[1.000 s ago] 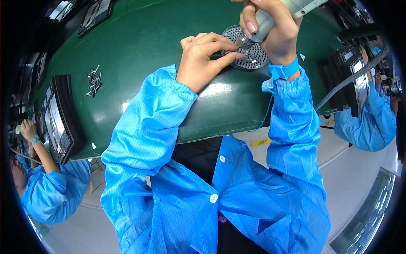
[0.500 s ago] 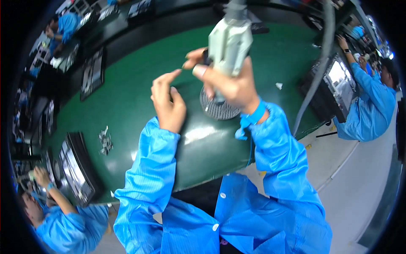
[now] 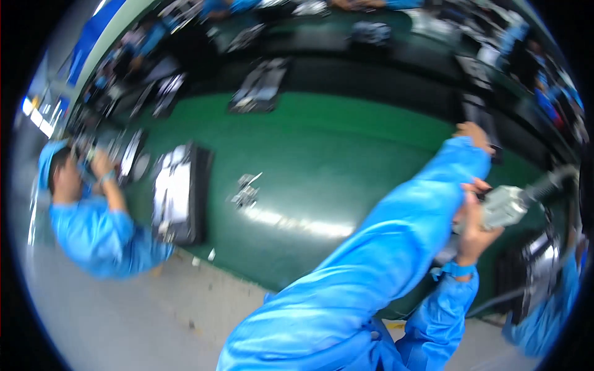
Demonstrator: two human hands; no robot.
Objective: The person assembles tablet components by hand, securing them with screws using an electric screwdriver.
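Observation:
My right hand (image 3: 473, 235) is closed around a pale grey-green handheld tool (image 3: 504, 207) with a ribbed grey hose; its exact kind does not show. A blue band circles that wrist. My left arm stretches far across the green table (image 3: 297, 148) to the right, passing in front of part of my right hand. My left hand (image 3: 475, 137) is at the far edge, up against a dark flat panel (image 3: 477, 111). Its fingers are blurred and partly hidden, so whether it grips the panel cannot be made out.
A black-framed unit with a bright silver face (image 3: 173, 195) stands at the left, beside a co-worker in blue (image 3: 93, 210). Small metal pieces (image 3: 246, 190) lie in a pile. Another panel (image 3: 260, 86) sits along the dark back strip, and a further unit (image 3: 538, 260) is at the right.
The view has swung left. My left hand has gone from near the tool to the dark panel at the far right. My right hand still holds the tool, which is now tilted sideways.

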